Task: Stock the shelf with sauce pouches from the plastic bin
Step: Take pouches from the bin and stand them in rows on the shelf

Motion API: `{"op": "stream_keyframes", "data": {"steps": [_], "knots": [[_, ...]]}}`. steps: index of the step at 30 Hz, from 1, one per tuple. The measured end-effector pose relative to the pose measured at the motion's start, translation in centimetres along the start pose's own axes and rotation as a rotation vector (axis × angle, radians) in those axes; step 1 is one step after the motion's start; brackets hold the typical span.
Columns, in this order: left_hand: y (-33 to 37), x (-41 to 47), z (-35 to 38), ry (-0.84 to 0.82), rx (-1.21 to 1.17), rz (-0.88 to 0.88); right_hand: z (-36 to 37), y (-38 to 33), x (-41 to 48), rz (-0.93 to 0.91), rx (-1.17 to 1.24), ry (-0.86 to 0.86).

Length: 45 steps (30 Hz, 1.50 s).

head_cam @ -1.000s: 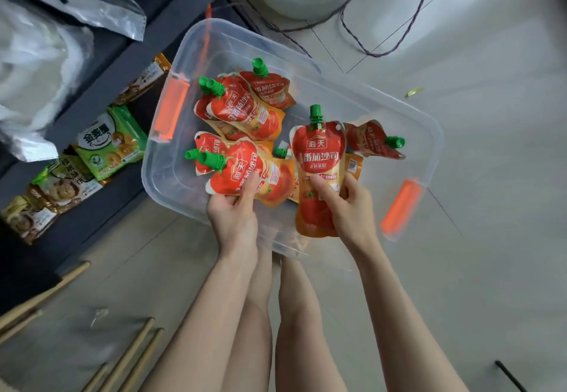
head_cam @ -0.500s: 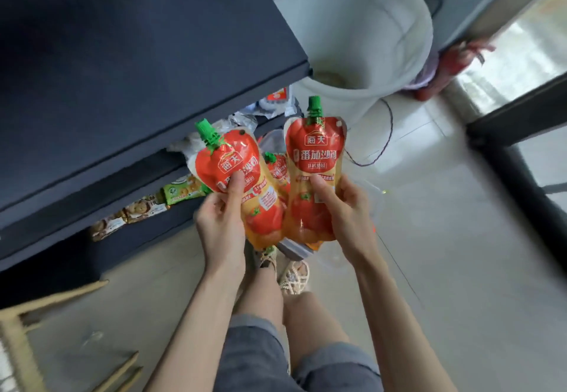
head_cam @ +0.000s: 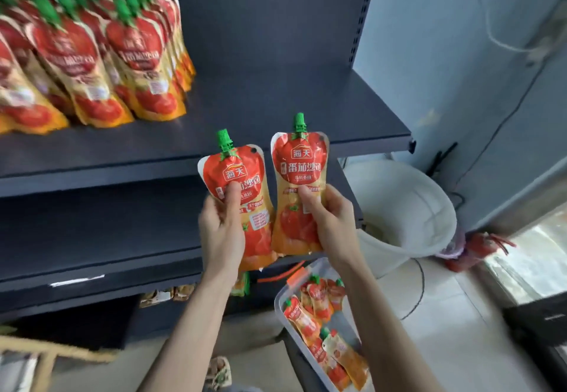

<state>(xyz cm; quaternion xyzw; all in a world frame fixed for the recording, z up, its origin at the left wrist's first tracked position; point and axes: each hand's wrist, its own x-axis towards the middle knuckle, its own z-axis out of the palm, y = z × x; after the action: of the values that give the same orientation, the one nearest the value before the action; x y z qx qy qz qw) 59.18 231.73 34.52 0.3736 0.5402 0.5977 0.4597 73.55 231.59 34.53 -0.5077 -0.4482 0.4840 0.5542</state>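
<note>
left hand (head_cam: 221, 232); right hand (head_cam: 333, 223) | sauce pouches (head_cam: 299, 170) raised from bin (head_cam: 279, 305) to shelf (head_cam: 276, 100)

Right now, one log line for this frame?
phase: pre-place | left hand: grips left pouch | right hand: grips right pouch | shelf: stocked rows at left | bin: holds more pouches

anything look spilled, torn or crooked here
Nothing spilled or torn. The red and yellow sauce pouch with a green cap in the left hand tilts slightly, while the matching pouch in the right hand is upright. Shelved pouches lean in their rows on the dark metal shelf.
</note>
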Motion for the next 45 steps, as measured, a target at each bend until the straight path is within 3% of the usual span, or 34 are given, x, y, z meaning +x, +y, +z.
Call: {"op": "stream_keyframes", "data": {"steps": [7,12,22,30,45], "knots": [[6.0,7.0,-4.0,-0.092,-0.076,0.042,7.3,-4.0,4.2,-0.103,0.065,0.038],[8.1,13.4,-5.6,-0.175,0.029,0.159,10.9,-5.8,8.3,-0.148,0.090,0.066],[9.2,21.6,-2.3,-0.256,0.119,0.260,12.7,-5.9,15.8,-0.214,0.038,0.152],[7.6,28.5,1.6,-0.150,0.144,0.297,11.8,-5.1,23.4,-0.245,-0.013,0.182],[6.8,38.6,6.3,0.044,0.136,0.149,11.0,-3.4,35.8,-0.222,-0.013,-0.030]]}}
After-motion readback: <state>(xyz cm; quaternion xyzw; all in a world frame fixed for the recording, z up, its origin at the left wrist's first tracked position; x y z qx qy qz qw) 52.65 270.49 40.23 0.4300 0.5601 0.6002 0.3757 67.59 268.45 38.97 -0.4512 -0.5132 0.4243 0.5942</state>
